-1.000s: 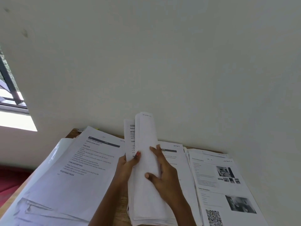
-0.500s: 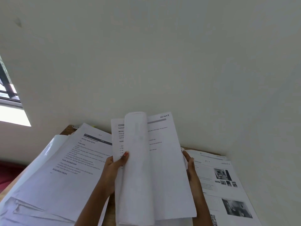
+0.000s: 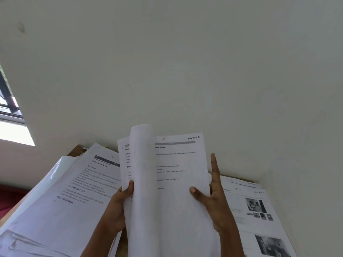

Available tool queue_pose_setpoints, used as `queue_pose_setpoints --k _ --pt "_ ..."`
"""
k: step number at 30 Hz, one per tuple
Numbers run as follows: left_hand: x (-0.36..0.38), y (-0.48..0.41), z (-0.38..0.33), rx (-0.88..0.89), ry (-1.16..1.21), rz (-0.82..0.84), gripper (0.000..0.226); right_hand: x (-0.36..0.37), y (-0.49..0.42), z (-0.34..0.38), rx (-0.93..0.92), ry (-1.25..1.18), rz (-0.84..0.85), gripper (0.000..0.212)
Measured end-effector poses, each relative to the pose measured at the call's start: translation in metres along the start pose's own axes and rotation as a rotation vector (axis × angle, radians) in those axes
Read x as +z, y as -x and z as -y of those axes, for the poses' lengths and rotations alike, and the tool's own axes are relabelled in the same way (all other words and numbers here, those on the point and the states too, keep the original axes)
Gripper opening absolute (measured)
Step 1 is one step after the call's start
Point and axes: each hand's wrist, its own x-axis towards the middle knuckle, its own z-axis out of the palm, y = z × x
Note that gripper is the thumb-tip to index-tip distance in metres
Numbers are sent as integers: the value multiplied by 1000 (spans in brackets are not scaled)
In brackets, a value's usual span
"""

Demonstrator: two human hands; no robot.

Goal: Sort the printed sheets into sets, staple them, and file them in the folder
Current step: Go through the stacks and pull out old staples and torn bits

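We are opening the bundle (image 3: 178,204) wider than before, left hand (image 3: 118,203) and right hand (image 3: 215,199) each pinching an edge; we are still sorting, stapling and filing apparently remaining.

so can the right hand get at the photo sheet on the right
Probably yes: the photo sheet lies uncovered just beside the right hand, but that hand grips the held sheets.

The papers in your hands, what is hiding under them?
Either side of the held papers, a left pile and a right pile lie on the table. What lies straight under the held papers cannot be seen, because they cover it.
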Motion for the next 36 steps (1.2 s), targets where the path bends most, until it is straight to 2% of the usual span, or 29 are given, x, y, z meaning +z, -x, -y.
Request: queue_pose_setpoints --k 2,4,6,8,9,16,20,25,28,31,36 --pt "-8 -1 1 -58 49 72 50 2 0 -3 -1 7 4 85" --pt "-27 -5 3 33 82 116 57 3 2 -3 -2 20 24 71" --pt "-29 -4 5 83 48 97 52 4 4 -3 -9 35 31 60" --pt "-16 -6 5 -58 19 21 34 3 5 -3 -15 39 34 52" --pt "-11 0 5 -11 -5 -13 30 3 6 -4 -10 37 31 50" --pt "7 0 2 61 -114 -113 29 0 5 -6 36 105 9 36" --pt "13 4 -1 53 -139 -115 29 -3 5 -9 45 104 -8 35" --pt "19 10 -3 13 -73 -33 35 -1 6 -18 105 -32 -18 37" --pt "20 11 -4 -18 -80 0 36 0 7 -26 166 -165 -8 52" --pt "13 9 -5 -17 -118 -35 34 -2 7 -34 221 -302 21 59" --pt "4 4 -3 0 -178 -98 31 -6 6 -36 227 -300 30 66"
